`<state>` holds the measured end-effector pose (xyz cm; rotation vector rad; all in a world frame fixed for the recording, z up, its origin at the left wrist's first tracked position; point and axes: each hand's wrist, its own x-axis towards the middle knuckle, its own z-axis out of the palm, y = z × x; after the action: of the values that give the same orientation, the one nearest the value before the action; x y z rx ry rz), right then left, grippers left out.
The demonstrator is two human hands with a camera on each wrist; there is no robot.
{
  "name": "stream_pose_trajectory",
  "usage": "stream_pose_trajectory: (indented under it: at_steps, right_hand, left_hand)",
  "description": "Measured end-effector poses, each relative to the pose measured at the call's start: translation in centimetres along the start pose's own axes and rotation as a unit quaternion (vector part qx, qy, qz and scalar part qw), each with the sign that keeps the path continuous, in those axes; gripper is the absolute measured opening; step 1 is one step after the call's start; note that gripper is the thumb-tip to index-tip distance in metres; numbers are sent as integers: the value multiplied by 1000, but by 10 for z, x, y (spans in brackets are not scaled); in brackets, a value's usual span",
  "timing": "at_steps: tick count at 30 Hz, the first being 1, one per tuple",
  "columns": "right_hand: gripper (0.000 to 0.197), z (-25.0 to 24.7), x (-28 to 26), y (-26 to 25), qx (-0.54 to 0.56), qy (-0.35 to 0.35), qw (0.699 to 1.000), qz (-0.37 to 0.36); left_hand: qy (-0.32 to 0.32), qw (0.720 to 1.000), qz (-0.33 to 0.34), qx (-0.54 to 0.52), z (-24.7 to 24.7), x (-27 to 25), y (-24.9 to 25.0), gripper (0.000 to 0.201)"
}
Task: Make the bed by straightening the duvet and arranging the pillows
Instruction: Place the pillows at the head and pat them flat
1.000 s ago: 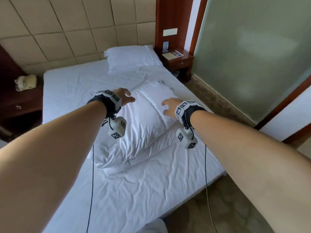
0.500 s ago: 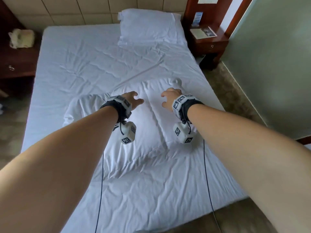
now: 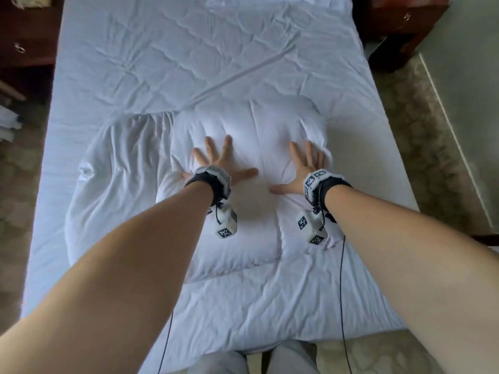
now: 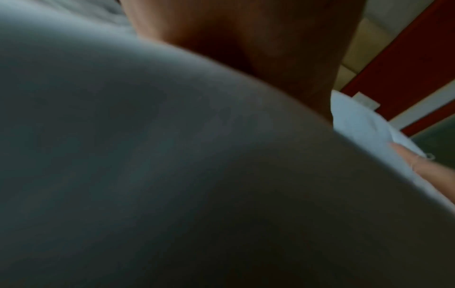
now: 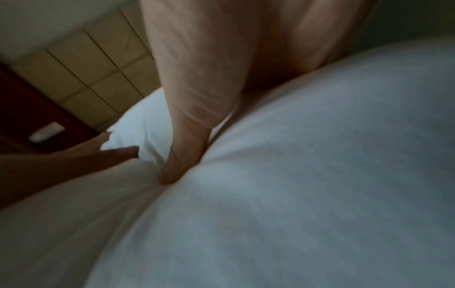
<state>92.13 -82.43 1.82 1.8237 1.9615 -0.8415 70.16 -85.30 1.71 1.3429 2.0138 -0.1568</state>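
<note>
A white pillow (image 3: 253, 125) lies across the middle of the bed, on the wrinkled white duvet (image 3: 189, 55). Its loose case end (image 3: 121, 163) trails to the left. My left hand (image 3: 218, 160) lies flat on the pillow with fingers spread. My right hand (image 3: 302, 168) presses flat on it too, a little to the right. In the right wrist view my right thumb (image 5: 179, 155) sinks into the pillow (image 5: 320, 155). The left wrist view is filled by dim pillow fabric (image 4: 172, 155) under my palm. The second pillow (image 3: 270, 0) shows only as an edge at the top.
Dark wooden nightstands stand at the top left (image 3: 24, 36) and top right (image 3: 399, 28) of the bed. Patterned carpet (image 3: 421, 147) runs along the right side. My legs (image 3: 251, 360) stand against the foot of the bed. Cables hang from both wrists.
Both hands have come down from hovering over the pillow and now press flat on it with spread fingers. My head has tilted down, so the headboard and far pillow left the view.
</note>
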Motion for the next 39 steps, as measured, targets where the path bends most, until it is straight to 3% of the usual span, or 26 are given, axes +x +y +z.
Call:
stream_pose_trajectory:
  at_steps: [7,15,19,24,34,37,39]
  right_hand:
    - [143,105,7,42,86,-1,996,13]
    - [145,165,65,50,90,51,995,-11]
    - [147,191,89,55,80,53,995,-15]
    - [147,202,102,58,49,27,998,-15]
    - [131,186,25,67,120,23,993,6]
    - [141,193,-1,79,144,52,988,17]
    - [143,201,-13,85,186,53,979,62]
  left_hand:
    - [-1,999,-29,35,92,2,0,119]
    - [12,998,-27,59,130,47,-6,121]
    - [16,997,-37,72,151,65,-7,122]
    - [-23,995,-46,90,161,73,-6,120]
    - [-14,996,-40,74,165,5,-10,105]
    - [70,994,-58,57,173,-34,-23,90]
    - [136,984,-107,31,182,-60,-36,91]
